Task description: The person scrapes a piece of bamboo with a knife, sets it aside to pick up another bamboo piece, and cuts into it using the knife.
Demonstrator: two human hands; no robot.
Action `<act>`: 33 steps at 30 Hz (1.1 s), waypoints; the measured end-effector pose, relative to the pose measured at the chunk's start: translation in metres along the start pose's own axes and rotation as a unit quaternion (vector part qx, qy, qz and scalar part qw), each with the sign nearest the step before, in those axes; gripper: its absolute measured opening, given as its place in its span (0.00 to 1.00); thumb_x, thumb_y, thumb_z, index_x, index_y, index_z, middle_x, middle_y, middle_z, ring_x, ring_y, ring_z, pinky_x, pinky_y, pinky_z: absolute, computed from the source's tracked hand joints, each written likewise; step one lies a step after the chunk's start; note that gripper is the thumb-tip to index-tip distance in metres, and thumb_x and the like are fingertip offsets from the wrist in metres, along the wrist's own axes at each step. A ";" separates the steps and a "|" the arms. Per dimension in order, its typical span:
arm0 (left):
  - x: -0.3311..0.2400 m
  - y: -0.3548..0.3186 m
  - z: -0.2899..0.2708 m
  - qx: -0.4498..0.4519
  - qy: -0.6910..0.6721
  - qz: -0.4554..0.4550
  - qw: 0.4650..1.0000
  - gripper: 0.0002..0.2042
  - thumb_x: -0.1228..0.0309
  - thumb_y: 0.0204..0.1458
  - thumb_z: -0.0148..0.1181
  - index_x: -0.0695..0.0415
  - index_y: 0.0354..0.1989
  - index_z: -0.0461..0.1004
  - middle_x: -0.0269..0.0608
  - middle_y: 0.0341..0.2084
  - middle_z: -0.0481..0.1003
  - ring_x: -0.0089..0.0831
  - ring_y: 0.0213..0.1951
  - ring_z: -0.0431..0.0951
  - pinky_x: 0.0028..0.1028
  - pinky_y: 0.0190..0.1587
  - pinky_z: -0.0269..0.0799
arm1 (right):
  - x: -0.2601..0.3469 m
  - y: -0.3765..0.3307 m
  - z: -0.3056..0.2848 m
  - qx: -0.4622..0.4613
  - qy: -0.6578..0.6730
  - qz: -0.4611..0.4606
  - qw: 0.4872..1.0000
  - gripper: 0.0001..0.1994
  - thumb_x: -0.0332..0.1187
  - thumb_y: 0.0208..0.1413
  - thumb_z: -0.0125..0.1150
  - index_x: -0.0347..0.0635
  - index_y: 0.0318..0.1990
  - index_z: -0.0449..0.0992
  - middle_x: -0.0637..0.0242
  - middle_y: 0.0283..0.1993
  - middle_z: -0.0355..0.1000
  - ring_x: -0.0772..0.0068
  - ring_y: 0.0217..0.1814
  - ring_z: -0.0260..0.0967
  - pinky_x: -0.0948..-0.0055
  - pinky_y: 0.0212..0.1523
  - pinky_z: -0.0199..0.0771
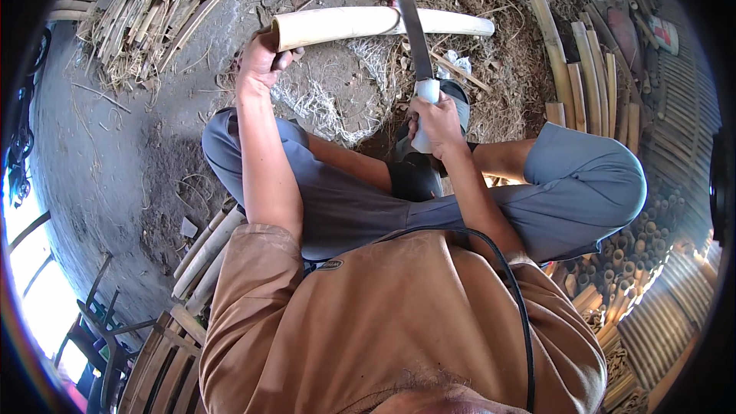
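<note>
My left hand (266,64) is closed round the near-left end of a pale split bamboo piece (337,24), which stretches across in front of me to the right. In my right hand (438,124) is a machete (415,34), gripped by its whitish handle. Its long dark blade points away from me and crosses over the bamboo right of the middle. Whether the edge touches the bamboo or has cut into it, I cannot tell. Pale stringy shavings (326,111) lie on the ground below the bamboo.
Stacked bamboo strips (172,0) lie at the far left. Several split bamboo lengths (586,69) lie on the right. Cut bamboo tubes (636,249) are piled beyond my right knee. More bamboo poles (211,249) rest by my left side. A black cable (515,276) runs down my shirt.
</note>
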State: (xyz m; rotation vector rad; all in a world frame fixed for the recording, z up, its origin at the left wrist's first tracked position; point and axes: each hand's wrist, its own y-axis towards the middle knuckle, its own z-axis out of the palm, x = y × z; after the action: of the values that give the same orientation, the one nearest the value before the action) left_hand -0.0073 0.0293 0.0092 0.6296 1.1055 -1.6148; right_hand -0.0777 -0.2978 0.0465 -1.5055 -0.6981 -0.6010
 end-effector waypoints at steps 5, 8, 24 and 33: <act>0.007 0.011 -0.004 -0.130 0.059 0.038 0.989 0.11 0.75 0.52 0.52 0.64 0.39 0.80 0.45 0.27 0.80 0.28 0.23 0.79 0.24 0.25 0.75 | -0.008 -0.005 0.014 0.038 0.040 0.012 0.998 0.04 0.25 0.50 0.58 0.39 0.29 0.68 0.68 0.18 0.66 0.74 0.14 0.66 0.70 0.13 0.69; 0.010 0.010 -0.004 -0.141 0.035 0.095 0.985 0.12 0.79 0.50 0.50 0.62 0.37 0.81 0.44 0.33 0.81 0.32 0.34 0.82 0.29 0.37 0.78 | -0.007 -0.001 0.006 0.027 0.007 0.013 1.000 0.05 0.26 0.50 0.58 0.39 0.30 0.68 0.67 0.19 0.66 0.75 0.14 0.65 0.71 0.13 0.68; 0.023 0.010 -0.008 -0.158 0.037 0.121 0.979 0.10 0.74 0.51 0.55 0.61 0.38 0.81 0.43 0.30 0.80 0.33 0.28 0.82 0.35 0.24 0.79 | -0.007 -0.008 0.015 0.135 -0.129 -0.061 0.980 0.06 0.25 0.50 0.61 0.37 0.34 0.69 0.69 0.19 0.69 0.79 0.14 0.67 0.74 0.13 0.68; 0.019 0.017 0.000 -0.173 0.028 0.103 0.979 0.09 0.70 0.50 0.57 0.57 0.37 0.81 0.41 0.30 0.80 0.31 0.29 0.82 0.33 0.25 0.78 | -0.016 -0.006 0.002 0.070 0.023 -0.003 0.997 0.04 0.25 0.51 0.58 0.39 0.32 0.69 0.67 0.16 0.67 0.73 0.13 0.66 0.70 0.13 0.68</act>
State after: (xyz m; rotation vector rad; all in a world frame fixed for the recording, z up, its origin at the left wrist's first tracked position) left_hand 0.0027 0.0199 -0.0125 0.5398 1.2827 -1.1974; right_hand -0.0933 -0.2971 0.0384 -1.3567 -0.6957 -0.5782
